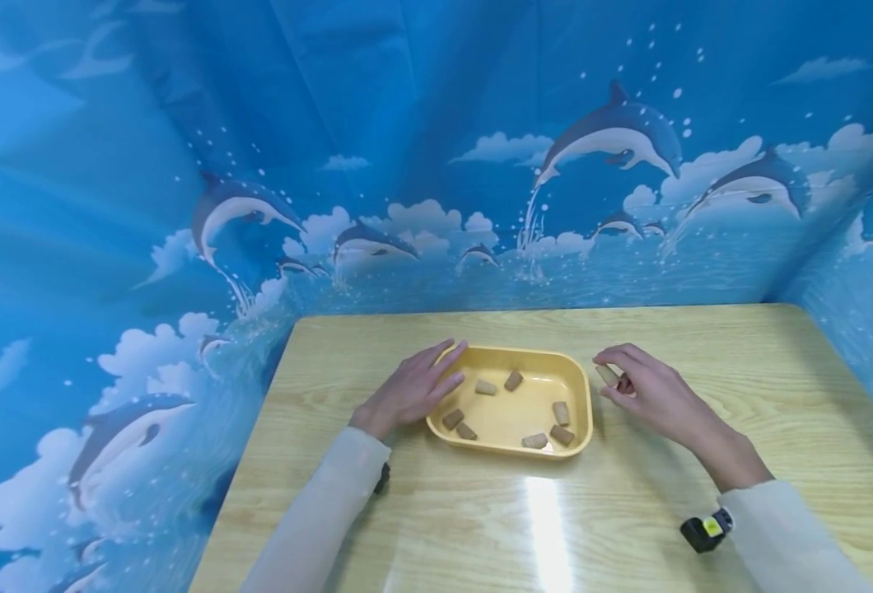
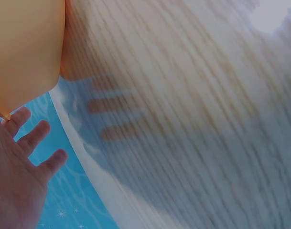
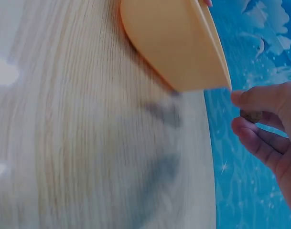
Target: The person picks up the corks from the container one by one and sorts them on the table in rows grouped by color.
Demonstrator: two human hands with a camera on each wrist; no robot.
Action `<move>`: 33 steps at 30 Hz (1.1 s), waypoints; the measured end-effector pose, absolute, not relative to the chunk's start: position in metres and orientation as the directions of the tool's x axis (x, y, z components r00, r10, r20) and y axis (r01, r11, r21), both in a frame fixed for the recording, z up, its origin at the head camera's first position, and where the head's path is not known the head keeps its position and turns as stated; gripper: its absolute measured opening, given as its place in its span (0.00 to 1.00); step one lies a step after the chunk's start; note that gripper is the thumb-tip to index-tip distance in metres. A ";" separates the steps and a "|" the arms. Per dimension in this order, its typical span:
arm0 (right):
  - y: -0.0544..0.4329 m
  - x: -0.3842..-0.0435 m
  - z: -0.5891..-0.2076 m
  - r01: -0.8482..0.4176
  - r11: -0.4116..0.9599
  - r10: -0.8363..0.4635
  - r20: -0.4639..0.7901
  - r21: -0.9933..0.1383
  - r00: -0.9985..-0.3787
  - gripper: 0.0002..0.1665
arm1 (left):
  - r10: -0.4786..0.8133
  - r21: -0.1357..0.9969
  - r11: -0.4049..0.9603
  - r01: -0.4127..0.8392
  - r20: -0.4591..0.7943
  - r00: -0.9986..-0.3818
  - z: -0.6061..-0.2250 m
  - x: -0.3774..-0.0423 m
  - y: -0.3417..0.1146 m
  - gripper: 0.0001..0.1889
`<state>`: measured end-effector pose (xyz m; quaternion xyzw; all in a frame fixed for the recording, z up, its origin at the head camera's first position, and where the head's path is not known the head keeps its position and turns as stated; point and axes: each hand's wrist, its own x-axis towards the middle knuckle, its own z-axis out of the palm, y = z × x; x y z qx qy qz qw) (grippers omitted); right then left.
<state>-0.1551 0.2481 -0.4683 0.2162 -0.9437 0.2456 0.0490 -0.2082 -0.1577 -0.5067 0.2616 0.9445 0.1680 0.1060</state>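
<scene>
A yellow plastic tray (image 1: 511,451) stands on the table with several small tan and brown corks (image 1: 485,387) lying scattered over its floor. At the tray's left end, my left hand (image 1: 407,389) rests with spread fingers over the rim. In the left wrist view, the left hand (image 2: 21,167) shows its fingers extended beside the tray wall (image 2: 26,47). To the right of the tray, my right hand (image 1: 655,394) pinches one cork (image 1: 607,375) between thumb and fingers. The right wrist view shows the same cork (image 3: 251,116) between the fingertips, close by the tray's corner.
The light wood-grain table (image 1: 466,519) carries a bright glare in front of the tray. A blue curtain with dolphins (image 1: 422,148) hangs along the back and sides. A black device (image 1: 706,531) is strapped at the right wrist.
</scene>
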 end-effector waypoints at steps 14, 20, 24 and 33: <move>0.290 -0.163 -0.500 -0.270 0.803 -0.273 0.076 -0.531 -0.959 0.30 | 0.532 0.374 0.806 0.458 -0.120 -0.838 -0.505 -0.209 -0.157 0.35; 0.299 -0.169 -0.510 -0.223 0.811 -0.242 0.037 -0.541 -0.969 0.31 | 0.532 0.372 0.809 0.455 -0.134 -0.836 -0.505 -0.209 -0.157 0.35; 0.302 -0.173 -0.515 -0.216 0.820 -0.235 0.033 -0.530 -0.971 0.29 | 0.532 0.376 0.807 0.455 -0.130 -0.836 -0.505 -0.208 -0.157 0.36; 0.307 -0.176 -0.527 -0.255 0.815 -0.257 0.070 -0.521 -0.964 0.28 | 0.530 0.378 0.808 0.453 -0.129 -0.838 -0.506 -0.209 -0.157 0.35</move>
